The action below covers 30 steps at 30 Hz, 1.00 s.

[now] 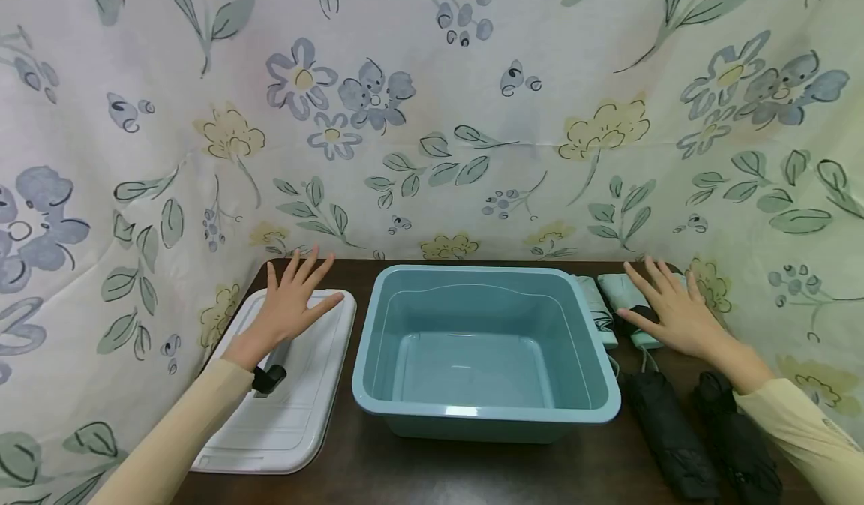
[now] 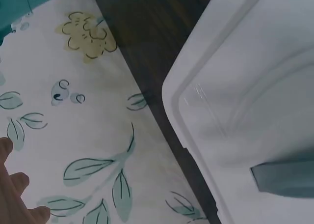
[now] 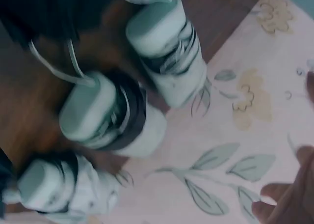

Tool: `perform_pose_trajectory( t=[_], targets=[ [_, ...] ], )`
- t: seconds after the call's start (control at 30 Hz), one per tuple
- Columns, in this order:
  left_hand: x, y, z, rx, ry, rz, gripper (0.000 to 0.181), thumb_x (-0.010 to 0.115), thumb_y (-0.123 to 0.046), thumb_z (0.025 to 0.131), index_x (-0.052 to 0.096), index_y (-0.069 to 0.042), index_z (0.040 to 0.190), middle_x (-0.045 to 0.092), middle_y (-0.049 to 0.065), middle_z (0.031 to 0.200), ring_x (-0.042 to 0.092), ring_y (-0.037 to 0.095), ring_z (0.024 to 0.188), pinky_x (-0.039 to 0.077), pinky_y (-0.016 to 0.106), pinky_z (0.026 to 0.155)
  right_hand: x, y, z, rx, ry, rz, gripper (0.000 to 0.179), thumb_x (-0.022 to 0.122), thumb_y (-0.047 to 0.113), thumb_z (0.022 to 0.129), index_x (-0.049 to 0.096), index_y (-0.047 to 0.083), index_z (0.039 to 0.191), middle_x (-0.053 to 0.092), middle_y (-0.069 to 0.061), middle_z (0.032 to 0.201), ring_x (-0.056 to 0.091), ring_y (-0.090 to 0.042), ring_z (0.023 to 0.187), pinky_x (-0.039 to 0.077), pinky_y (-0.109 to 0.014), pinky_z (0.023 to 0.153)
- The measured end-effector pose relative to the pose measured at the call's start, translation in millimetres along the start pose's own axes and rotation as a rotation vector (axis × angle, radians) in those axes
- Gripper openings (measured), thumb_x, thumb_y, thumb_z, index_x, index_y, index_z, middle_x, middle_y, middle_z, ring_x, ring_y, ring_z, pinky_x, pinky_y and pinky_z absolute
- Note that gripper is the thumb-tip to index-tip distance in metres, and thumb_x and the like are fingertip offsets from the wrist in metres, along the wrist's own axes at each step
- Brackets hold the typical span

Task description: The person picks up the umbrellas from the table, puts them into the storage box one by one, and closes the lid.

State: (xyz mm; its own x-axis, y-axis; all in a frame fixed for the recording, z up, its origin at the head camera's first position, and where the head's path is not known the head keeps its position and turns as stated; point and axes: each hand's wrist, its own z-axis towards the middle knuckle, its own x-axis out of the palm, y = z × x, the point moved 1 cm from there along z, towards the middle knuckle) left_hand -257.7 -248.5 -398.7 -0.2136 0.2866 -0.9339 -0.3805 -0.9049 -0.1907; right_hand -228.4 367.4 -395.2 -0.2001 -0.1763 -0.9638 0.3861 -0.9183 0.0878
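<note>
My left hand (image 1: 286, 306) is held over a white plastic lid (image 1: 307, 407), its fingers spread and nothing in them. A grey strip-like piece (image 2: 287, 178) lies on the lid, partly hidden by the wrist in the head view. My right hand (image 1: 678, 317), also with fingers spread, hovers by mint-coloured rolled bundles (image 1: 594, 306) with cord loops, which look like folded umbrellas. The right wrist view shows several of them, one a bundle with a dark band (image 3: 132, 111). Between the hands stands a blue-green plastic tub (image 1: 472, 415) with a bare floor.
Two black folded umbrella-like bundles (image 1: 668, 430) lie at the right front of the dark wooden table (image 1: 364, 460). A floral cloth (image 1: 432, 190) hangs behind and along both sides of the table.
</note>
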Motion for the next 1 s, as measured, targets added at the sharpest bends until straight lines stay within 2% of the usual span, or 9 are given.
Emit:
perform_pose_trajectory(
  t=[0.07,0.13,0.2,0.37,0.47,0.57,0.73,0.87,1.0],
  targets=[
    [-0.5,-3.5,-0.9,-0.008,-0.005,-0.042,0.075,0.047,-0.058,0.088,0.017,-0.026,0.15,0.008,0.007,0.156,0.003,0.036,0.142,-0.008,0.067,0.103,1,3,-3.9,0.001,-0.003,0.069,0.086,0.059,0.04,0.089,0.003,0.019,0.151,0.0,-0.025,0.152,0.013,-0.052,0.134,0.008,-0.071,0.1],
    [-1.5,-7.8,-2.0,-0.009,-0.013,-0.092,0.075,0.048,-0.056,0.089,0.017,-0.025,0.15,0.011,0.009,0.156,0.006,0.035,0.142,-0.005,0.066,0.105,1,6,-8.5,0.011,0.004,0.131,0.088,0.06,0.036,0.089,-0.001,0.019,0.15,-0.002,-0.026,0.152,0.018,-0.056,0.13,0.021,-0.071,0.092],
    [-2.1,-12.4,-2.9,-0.001,-0.032,-0.148,0.074,0.049,-0.053,0.089,0.017,-0.024,0.15,0.016,0.01,0.155,0.011,0.034,0.141,0.0,0.065,0.106,2,9,-12.9,0.018,0.006,0.182,0.089,0.061,0.032,0.089,-0.003,0.019,0.15,-0.001,-0.027,0.152,0.018,-0.056,0.129,0.026,-0.07,0.086],
    [-3.8,-24.0,-5.1,0.037,-0.067,-0.313,0.07,0.052,-0.042,0.092,0.017,-0.024,0.149,0.022,0.007,0.153,0.021,0.032,0.139,0.012,0.062,0.107,5,16,-22.1,0.028,0.017,0.264,0.088,0.061,0.028,0.089,-0.002,0.019,0.15,0.006,-0.03,0.15,0.015,-0.055,0.131,0.027,-0.071,0.084],
    [-5.1,-31.6,-7.1,0.049,-0.068,-0.408,0.068,0.053,-0.038,0.093,0.016,-0.027,0.149,0.022,0.003,0.153,0.023,0.031,0.139,0.019,0.06,0.106,6,20,-29.0,0.061,0.071,0.288,0.088,0.059,0.03,0.091,-0.005,0.02,0.15,0.004,-0.032,0.149,0.015,-0.057,0.13,0.028,-0.072,0.082],
    [-5.9,-40.2,-9.8,0.052,-0.063,-0.478,0.066,0.052,-0.036,0.093,0.017,-0.03,0.149,0.022,0.0,0.153,0.023,0.028,0.139,0.023,0.059,0.104,5,25,-38.0,0.118,0.15,0.289,0.089,0.057,0.036,0.091,-0.01,0.021,0.149,0.003,-0.038,0.146,0.018,-0.061,0.125,0.034,-0.07,0.076],
    [-3.3,-52.3,-13.6,0.104,-0.059,-0.567,0.063,0.051,-0.031,0.094,0.019,-0.028,0.148,0.023,0.003,0.153,0.023,0.028,0.139,0.023,0.062,0.103,6,33,-53.9,0.175,0.221,0.268,0.091,0.057,0.043,0.089,-0.007,0.021,0.15,0.012,-0.043,0.141,0.029,-0.065,0.116,0.039,-0.066,0.069],
    [0.6,-57.8,-15.9,0.162,-0.093,-0.63,0.061,0.051,-0.025,0.094,0.023,-0.022,0.148,0.025,0.008,0.151,0.023,0.027,0.139,0.022,0.062,0.103,12,36,-62.8,0.183,0.224,0.262,0.09,0.059,0.043,0.088,-0.003,0.023,0.15,0.017,-0.044,0.14,0.032,-0.066,0.113,0.04,-0.065,0.068],
    [6.0,-62.0,-16.7,0.196,-0.114,-0.659,0.06,0.053,-0.021,0.093,0.027,-0.019,0.147,0.025,0.006,0.152,0.022,0.025,0.139,0.021,0.063,0.103,18,37,-68.3,0.17,0.232,0.262,0.088,0.06,0.043,0.087,0.003,0.023,0.151,0.016,-0.045,0.139,0.031,-0.067,0.114,0.04,-0.065,0.067]
  ],
)
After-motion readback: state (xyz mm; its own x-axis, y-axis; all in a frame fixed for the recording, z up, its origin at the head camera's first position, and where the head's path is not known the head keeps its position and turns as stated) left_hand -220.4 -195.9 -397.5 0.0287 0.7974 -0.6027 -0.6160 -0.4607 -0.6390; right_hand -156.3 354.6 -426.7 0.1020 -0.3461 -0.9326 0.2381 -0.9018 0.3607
